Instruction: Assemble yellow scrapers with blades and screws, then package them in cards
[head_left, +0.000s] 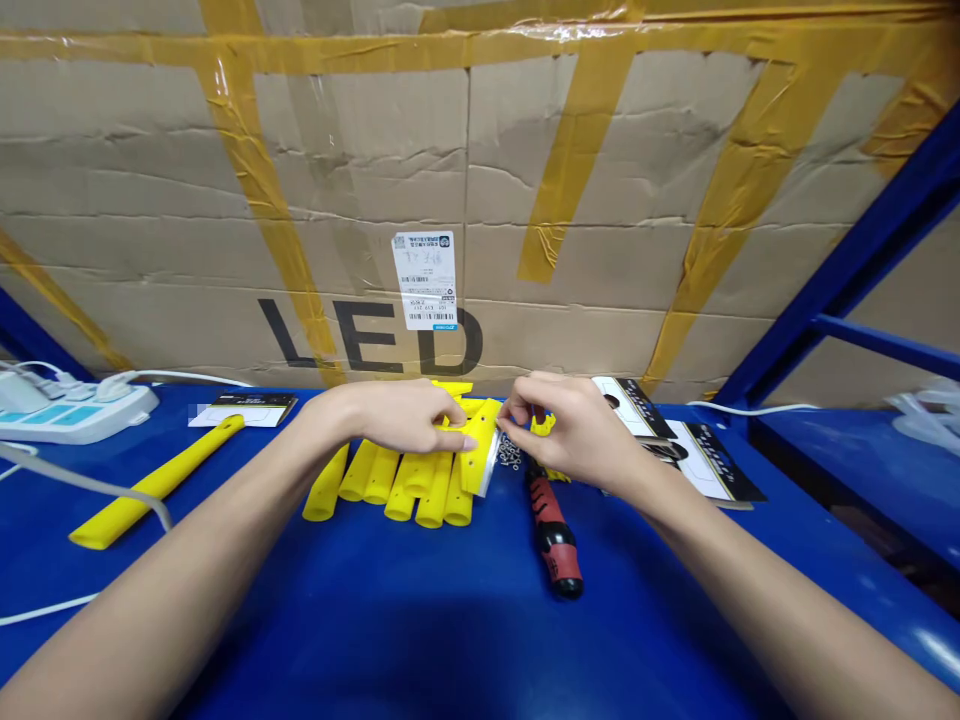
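Note:
My left hand [401, 415] is closed, its thumb and curled fingers gripping a flat yellow piece [480, 445] with small holes and a silvery strip along its right edge. Just to the right, my right hand [574, 425] has its fingertips pinched together near that piece; whatever they hold is too small to make out. Small metal screws [510, 450] lie in a heap below those fingertips. A red and black screwdriver [555, 540] points toward me, its far end under my right hand. Several yellow tubular handles [431, 495] lie side by side beneath my left hand.
A single long yellow handle [161, 480] rests at left, touching a printed card [247, 410]. Small yellow parts [546, 425] and more packaging cards [705, 460] are at right. A power strip [90, 410] with cables stands far left. A large taped carton [360, 200] walls off the back.

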